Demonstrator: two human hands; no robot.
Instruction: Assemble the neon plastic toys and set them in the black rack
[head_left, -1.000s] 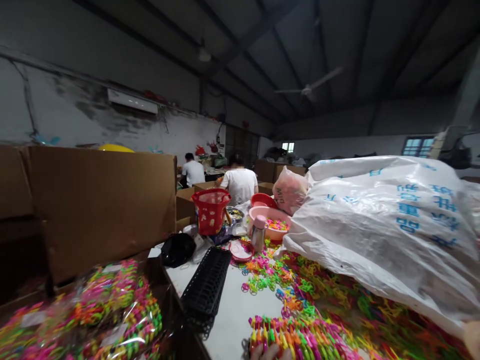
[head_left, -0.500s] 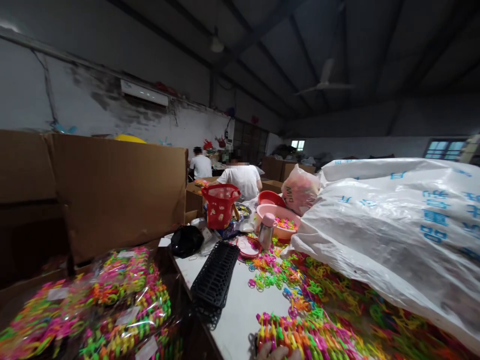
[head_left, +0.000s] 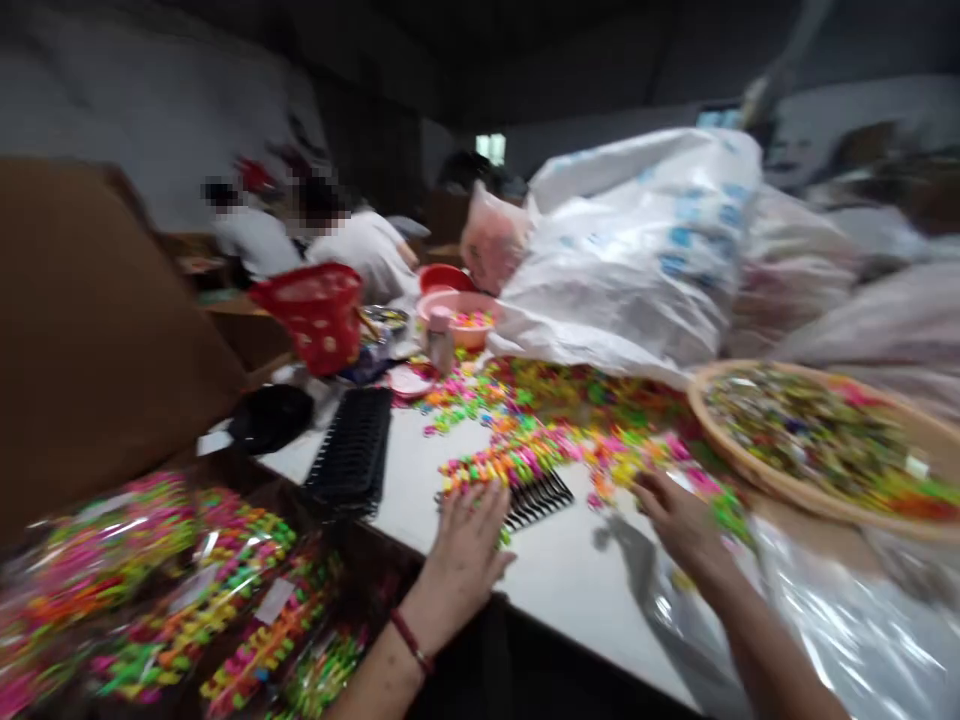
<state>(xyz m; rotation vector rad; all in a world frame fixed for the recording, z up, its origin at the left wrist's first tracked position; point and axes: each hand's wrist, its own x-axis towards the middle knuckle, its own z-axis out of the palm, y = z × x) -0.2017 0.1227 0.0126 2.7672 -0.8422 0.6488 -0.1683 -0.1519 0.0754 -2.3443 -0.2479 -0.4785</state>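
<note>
My left hand (head_left: 469, 535), with a dark red band at the wrist, lies with fingers stretched out against the near side of a black slotted rack (head_left: 541, 500). A row of bright plastic pieces (head_left: 517, 460) in pink, orange, yellow and green fills the rack's far and left part; bare slots show at its right end. To the right, my right hand (head_left: 675, 515) hovers at the edge of the loose plastic pieces (head_left: 607, 455). Its fingers are bent together, and blur hides whatever is between them.
A stack of black racks (head_left: 351, 450) lies left on the white table (head_left: 570, 590). Clear bags of coloured pieces (head_left: 150, 590) fill the lower left. A large white sack (head_left: 622, 250) and a wide round basket (head_left: 720, 440) stand right. Two people (head_left: 360, 250) sit beyond.
The view has swung right and down. Both my forearms now show, where before only some fingertips were at the bottom edge. The round basket has come into view.
</note>
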